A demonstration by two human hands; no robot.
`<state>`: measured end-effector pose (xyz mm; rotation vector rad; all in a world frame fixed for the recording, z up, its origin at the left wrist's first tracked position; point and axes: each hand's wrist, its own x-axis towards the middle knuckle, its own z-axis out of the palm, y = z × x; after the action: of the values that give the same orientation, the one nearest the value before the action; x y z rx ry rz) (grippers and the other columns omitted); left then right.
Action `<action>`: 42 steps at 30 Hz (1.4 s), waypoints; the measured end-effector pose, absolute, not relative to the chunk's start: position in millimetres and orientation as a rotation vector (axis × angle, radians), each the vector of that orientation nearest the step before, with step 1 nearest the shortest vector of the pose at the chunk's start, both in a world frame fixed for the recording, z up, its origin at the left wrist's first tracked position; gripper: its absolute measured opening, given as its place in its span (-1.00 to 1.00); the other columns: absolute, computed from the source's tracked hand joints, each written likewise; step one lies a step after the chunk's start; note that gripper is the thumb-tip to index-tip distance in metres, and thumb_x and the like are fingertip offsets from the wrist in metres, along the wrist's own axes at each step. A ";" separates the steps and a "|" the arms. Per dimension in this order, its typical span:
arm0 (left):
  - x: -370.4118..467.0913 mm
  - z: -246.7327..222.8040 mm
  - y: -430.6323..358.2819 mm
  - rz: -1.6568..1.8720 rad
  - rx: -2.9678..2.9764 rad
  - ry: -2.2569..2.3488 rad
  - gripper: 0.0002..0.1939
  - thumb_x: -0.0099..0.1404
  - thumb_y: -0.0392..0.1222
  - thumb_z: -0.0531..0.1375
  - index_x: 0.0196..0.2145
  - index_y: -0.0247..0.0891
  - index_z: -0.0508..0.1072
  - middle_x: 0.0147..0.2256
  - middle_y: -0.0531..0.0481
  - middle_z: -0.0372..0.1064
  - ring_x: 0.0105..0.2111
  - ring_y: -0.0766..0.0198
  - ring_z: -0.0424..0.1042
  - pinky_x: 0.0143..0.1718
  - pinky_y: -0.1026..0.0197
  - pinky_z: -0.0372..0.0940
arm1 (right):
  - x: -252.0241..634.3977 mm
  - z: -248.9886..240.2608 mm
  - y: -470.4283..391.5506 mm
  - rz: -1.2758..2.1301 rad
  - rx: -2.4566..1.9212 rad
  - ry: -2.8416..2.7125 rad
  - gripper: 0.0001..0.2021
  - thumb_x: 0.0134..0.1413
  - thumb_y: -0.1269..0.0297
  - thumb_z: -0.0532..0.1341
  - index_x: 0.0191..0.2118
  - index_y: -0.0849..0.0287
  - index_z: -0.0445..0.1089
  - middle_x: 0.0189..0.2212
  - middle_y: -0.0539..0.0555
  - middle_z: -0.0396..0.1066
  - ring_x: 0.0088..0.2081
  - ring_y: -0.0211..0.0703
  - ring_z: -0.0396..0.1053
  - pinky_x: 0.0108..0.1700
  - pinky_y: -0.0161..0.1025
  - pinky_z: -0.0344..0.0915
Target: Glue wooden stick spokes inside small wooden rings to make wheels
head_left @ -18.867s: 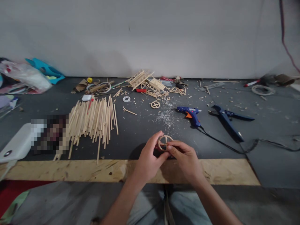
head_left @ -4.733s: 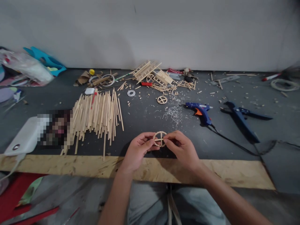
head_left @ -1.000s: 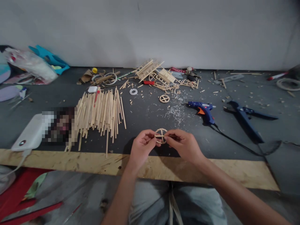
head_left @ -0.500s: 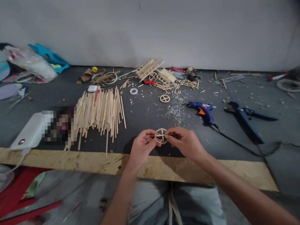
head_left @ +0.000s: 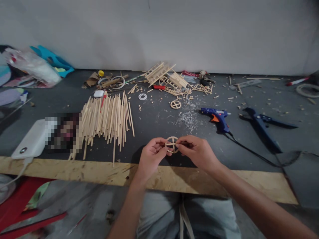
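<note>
A small spoked wooden wheel [head_left: 173, 146] is held upright between my hands, just above the table's near edge. My left hand [head_left: 155, 151] is closed on its left rim, thumb and fingers pinching it. On the opposite side, my right hand [head_left: 193, 147] is closed with its fingertips at the right rim. A light crosspiece [head_left: 170, 144] runs over the wheel toward my right fingertips; I cannot tell whether it is a spoke or a separate stick. A similar wheel [head_left: 175, 104] lies flat farther back on the table.
A pile of thin wooden sticks [head_left: 109, 116] lies left, beside a white power bank [head_left: 31, 139]. A blue glue gun [head_left: 216, 116] and a dark-handled cutter [head_left: 264, 127] rest on the right. Wooden models [head_left: 159, 74], a white ring [head_left: 142, 96] and scraps are behind.
</note>
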<state>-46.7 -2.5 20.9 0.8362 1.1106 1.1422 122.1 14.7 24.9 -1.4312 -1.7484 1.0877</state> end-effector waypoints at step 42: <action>-43.2 6.3 -10.8 1.175 1.315 1.457 -0.89 0.18 -0.19 0.17 -0.39 -0.23 0.49 -0.14 -0.10 0.36 -0.20 0.21 0.40 -0.30 0.28 0.34 | 133.7 12.1 15.9 1.348 -1.424 -1.584 -0.84 0.01 0.22 0.19 -0.28 0.13 0.42 -0.43 0.01 0.47 -0.42 -0.24 0.42 -0.36 -0.30 0.35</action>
<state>-43.2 -10.8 6.3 1.3146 1.4570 1.1752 133.7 15.9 12.1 -1.4242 -1.5845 1.3482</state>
